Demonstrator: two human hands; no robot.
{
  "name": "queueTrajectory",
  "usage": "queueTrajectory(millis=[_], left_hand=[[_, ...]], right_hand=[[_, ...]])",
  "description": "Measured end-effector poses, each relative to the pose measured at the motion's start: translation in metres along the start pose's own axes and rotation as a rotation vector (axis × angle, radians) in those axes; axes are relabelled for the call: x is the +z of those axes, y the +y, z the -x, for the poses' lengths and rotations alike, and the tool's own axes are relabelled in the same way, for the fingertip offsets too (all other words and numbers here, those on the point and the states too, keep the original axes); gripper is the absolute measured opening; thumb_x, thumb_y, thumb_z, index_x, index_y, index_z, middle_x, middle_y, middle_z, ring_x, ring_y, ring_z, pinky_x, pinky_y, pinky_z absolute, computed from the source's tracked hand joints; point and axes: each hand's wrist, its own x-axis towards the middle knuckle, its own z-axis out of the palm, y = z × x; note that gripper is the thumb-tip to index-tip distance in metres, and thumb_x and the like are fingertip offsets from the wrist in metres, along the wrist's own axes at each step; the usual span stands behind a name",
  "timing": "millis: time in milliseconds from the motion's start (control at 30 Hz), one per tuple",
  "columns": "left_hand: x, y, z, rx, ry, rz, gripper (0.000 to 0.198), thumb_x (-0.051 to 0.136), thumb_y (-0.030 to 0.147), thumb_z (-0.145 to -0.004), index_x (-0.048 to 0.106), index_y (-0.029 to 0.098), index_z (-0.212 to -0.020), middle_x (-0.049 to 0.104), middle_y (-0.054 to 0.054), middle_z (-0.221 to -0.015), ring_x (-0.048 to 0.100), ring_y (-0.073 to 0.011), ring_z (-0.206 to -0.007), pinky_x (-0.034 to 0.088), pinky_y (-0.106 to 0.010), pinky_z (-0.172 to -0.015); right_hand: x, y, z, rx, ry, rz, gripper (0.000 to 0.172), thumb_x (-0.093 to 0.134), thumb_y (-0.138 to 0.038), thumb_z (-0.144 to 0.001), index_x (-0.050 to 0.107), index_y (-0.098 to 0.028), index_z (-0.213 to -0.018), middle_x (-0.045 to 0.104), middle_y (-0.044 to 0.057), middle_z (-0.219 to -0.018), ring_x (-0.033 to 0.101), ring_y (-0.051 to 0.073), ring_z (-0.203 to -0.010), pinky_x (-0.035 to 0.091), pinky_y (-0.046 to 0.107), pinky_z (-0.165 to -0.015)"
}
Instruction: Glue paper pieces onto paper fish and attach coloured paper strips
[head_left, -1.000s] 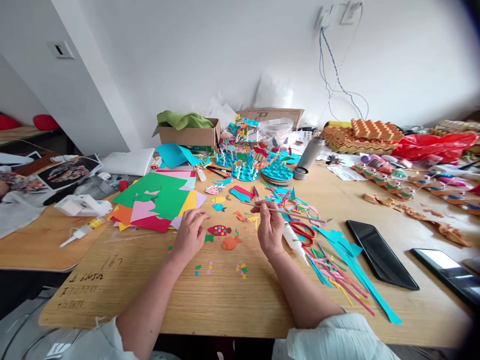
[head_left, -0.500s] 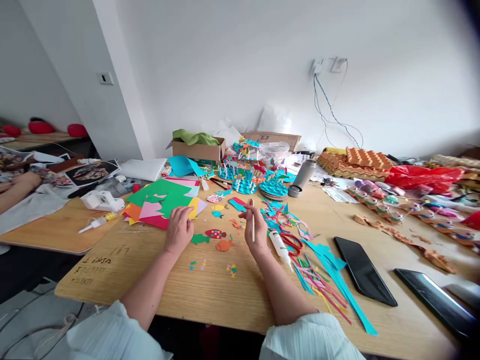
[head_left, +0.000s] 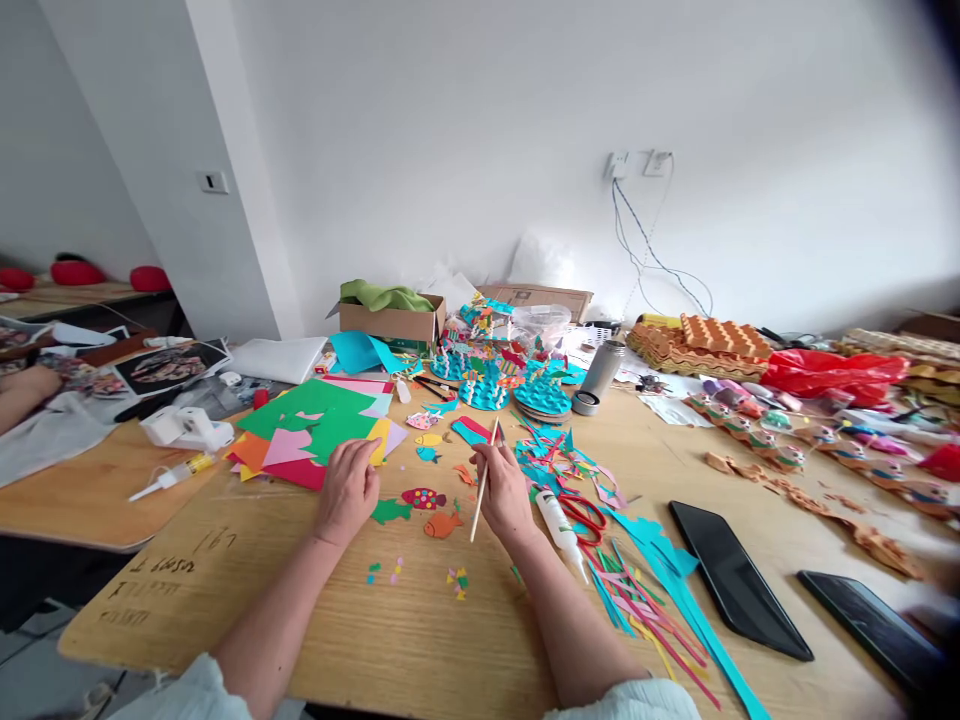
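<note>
My right hand (head_left: 506, 495) grips a thin pale wooden stick (head_left: 481, 490) between thumb and fingers, its lower end pointing down towards the table. My left hand (head_left: 347, 490) is beside the coloured paper, fingers loosely bent and apart, with nothing visible in them. Between my hands lie a green paper fish (head_left: 391, 511), a dotted red paper fish (head_left: 424, 498) and an orange paper fish (head_left: 442, 525). Farther back are a yellow paper fish (head_left: 431, 439) and a blue one (head_left: 427, 455). Small paper bits (head_left: 457, 580) lie nearer me.
Coloured paper sheets (head_left: 322, 405) lie at left. On the right are a white glue bottle (head_left: 556, 520), red-handled scissors (head_left: 585, 518), paper strips (head_left: 652, 600) and a black phone (head_left: 739, 580). Blue decorated discs (head_left: 541, 390) and a metal flask (head_left: 600, 375) stand behind. Another person's arm (head_left: 28, 390) shows far left.
The stick has swung from nearly upright to a slant, its lower end now lower and to the left. The view has tilted up slightly. My left hand stays near the paper sheets.
</note>
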Motion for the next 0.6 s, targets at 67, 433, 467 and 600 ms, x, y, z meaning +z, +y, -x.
queueTrajectory(millis=[67, 433, 467, 600], left_hand=[[-0.001, -0.003, -0.001, 0.001, 0.020, 0.011, 0.040, 0.045, 0.005, -0.084, 0.054, 0.015, -0.122, 0.065, -0.013, -0.108, 0.056, -0.0279, -0.105, 0.049, -0.044, -0.093], [-0.013, 0.001, -0.004, -0.088, 0.043, 0.113, 0.032, 0.047, 0.009, -0.088, 0.057, 0.016, -0.117, 0.067, -0.011, -0.101, 0.058, -0.0272, -0.098, 0.048, -0.042, -0.088], [-0.012, 0.002, -0.004, -0.093, 0.032, 0.122, 0.031, 0.047, 0.010, -0.088, 0.057, 0.016, -0.117, 0.067, -0.011, -0.101, 0.058, -0.0270, -0.098, 0.048, -0.042, -0.088], [-0.006, 0.004, -0.001, -0.140, -0.029, 0.159, 0.031, 0.047, 0.012, -0.087, 0.057, 0.017, -0.116, 0.068, -0.010, -0.101, 0.059, -0.0265, -0.099, 0.049, -0.041, -0.089]], right_hand=[[-0.002, 0.001, -0.001, -0.033, -0.095, 0.067, 0.027, 0.038, -0.015, -0.096, 0.062, -0.017, -0.110, 0.070, 0.008, -0.090, 0.055, 0.024, -0.092, 0.044, 0.033, -0.081], [-0.024, -0.006, -0.009, -0.016, -0.624, 0.481, 0.030, 0.046, -0.008, -0.089, 0.071, -0.019, -0.102, 0.069, 0.010, -0.094, 0.054, 0.026, -0.101, 0.039, 0.035, -0.083], [-0.026, -0.005, -0.009, -0.009, -0.633, 0.508, 0.029, 0.047, -0.009, -0.089, 0.071, -0.019, -0.100, 0.069, 0.011, -0.096, 0.054, 0.027, -0.103, 0.038, 0.035, -0.084], [-0.032, 0.000, -0.008, 0.018, -0.672, 0.553, 0.028, 0.048, -0.009, -0.088, 0.073, -0.020, -0.097, 0.069, 0.012, -0.096, 0.054, 0.029, -0.106, 0.038, 0.037, -0.083]])
